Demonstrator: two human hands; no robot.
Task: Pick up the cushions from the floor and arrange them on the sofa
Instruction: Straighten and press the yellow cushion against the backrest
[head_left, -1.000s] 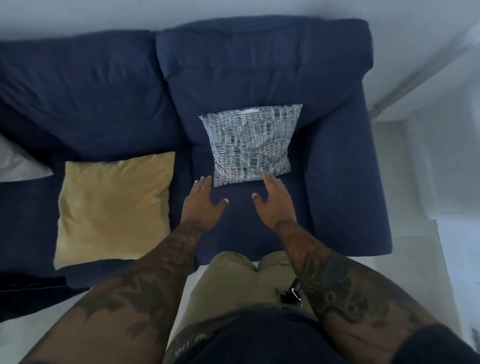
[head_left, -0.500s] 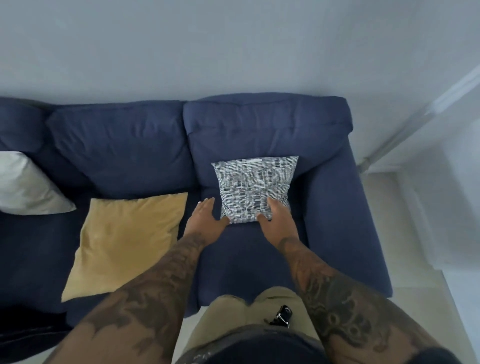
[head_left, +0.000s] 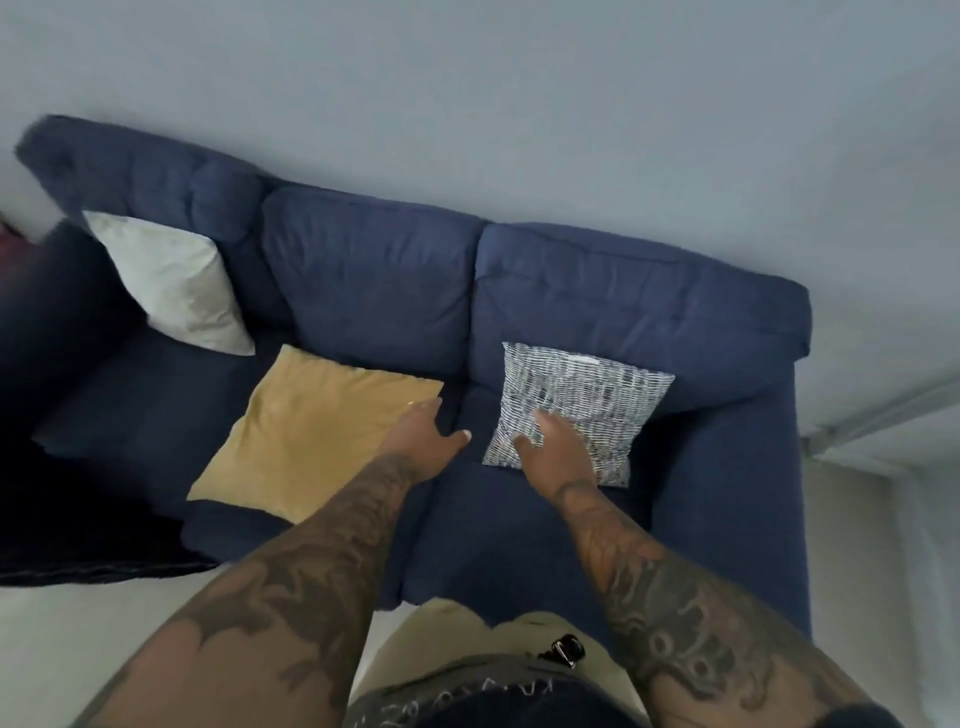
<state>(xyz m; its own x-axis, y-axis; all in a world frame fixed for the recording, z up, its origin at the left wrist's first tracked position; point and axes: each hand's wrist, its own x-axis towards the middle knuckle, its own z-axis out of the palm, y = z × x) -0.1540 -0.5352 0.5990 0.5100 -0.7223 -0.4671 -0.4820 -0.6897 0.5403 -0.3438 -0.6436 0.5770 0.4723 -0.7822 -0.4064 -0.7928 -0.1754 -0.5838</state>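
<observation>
From my head camera, I look down on a navy blue sofa (head_left: 374, 291) in a matte woven fabric, with plump, creased back cushions and a broad padded arm on the right. Its far left end dissolves into dark blur, so I cannot make out what lies there.

My right hand (head_left: 553, 452) lies flat, fingers loosely spread, on the lower left part of the patterned cushion (head_left: 582, 405), holding nothing. That cushion is square and rather flat, covered in a fine white-and-dark dashed weave, and it leans against the right-hand back cushion with its lower edge on the seat. A small pale tag sits at its top edge; nothing on it is readable. My wrist hides its lower left corner.

My left hand (head_left: 423, 441) is open and empty, fingers spread wide, with fingertips at the right corner of the mustard cushion (head_left: 306, 431); whether they touch it I cannot tell. This one is smooth, soft-looking and square, lying flat on the middle seat, turned like a diamond.

A white cushion (head_left: 171, 283), lightly wrinkled, stands propped at the left of the backrest.

Both my forearms carry dark tattoos. At the bottom edge, pale lettering on my dark waistband is cut off and too blurred to read, and a small black glossy object beside it is unclear.
</observation>
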